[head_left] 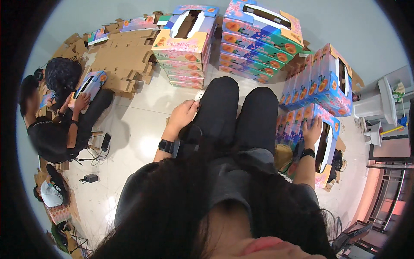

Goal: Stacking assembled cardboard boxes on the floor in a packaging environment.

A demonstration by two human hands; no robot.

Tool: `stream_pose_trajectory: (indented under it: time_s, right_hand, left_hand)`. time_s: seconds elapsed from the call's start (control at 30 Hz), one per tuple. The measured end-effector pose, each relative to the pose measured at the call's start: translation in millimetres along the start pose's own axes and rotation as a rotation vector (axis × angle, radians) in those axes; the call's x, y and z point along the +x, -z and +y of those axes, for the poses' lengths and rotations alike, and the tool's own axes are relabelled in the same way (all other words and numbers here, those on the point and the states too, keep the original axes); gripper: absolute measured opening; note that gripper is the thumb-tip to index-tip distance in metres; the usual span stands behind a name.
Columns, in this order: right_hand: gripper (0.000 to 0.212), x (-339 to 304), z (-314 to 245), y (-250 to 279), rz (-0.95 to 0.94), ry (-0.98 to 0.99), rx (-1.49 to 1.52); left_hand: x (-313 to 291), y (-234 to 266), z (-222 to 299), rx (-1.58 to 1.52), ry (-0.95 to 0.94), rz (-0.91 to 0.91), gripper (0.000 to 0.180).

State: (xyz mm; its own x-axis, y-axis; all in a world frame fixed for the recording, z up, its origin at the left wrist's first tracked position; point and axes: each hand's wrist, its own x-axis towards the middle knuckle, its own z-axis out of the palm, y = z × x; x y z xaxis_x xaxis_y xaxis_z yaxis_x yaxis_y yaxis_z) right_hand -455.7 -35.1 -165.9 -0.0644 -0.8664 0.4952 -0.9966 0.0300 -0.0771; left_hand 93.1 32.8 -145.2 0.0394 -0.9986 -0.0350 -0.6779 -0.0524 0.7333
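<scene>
Pale floor [142, 129], box stacks [252, 43] ahead; left hand [183, 114] curled on knee, right hand [311, 131] flat on carton [330, 129]

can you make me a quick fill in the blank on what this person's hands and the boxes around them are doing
1. The right hand rests flat on a colourful carton on the person's ____ side.
2. The left hand lies against the left leg, clad in ____ trousers.
3. Each wrist wears a black ____.
4. Flattened ____ cardboard lies on the floor beyond a seated co-worker.

Missing words: right; black; watch; brown
</scene>
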Motion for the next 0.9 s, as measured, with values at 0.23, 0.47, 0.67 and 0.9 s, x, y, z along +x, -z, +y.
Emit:
stream_pose_trajectory:
  time_s: [0.23, 0.47, 0.67, 0.9]
  right_hand:
    - [0.068, 2, -5, -6, -0.069, -0.031, -0.059]
    - [0.069, -3, 3, -4, -0.067, -0.068, -0.087]
    - [0.069, -3, 4, -1, -0.067, -0.064, -0.107]
    - [0.065, -2, -6, 2, 0.010, -0.037, -0.002]
  left_hand:
    - [-2, 3, -1, -0.427, 0.005, 0.202, 0.038]
    - [4, -4, 5, -0.129, 0.110, 0.018, 0.048]
    - [6, -7, 12, 0.189, 0.157, -0.052, 0.060]
    - [1, -3, 14, 0.188, 0.207, -0.017, 0.064]
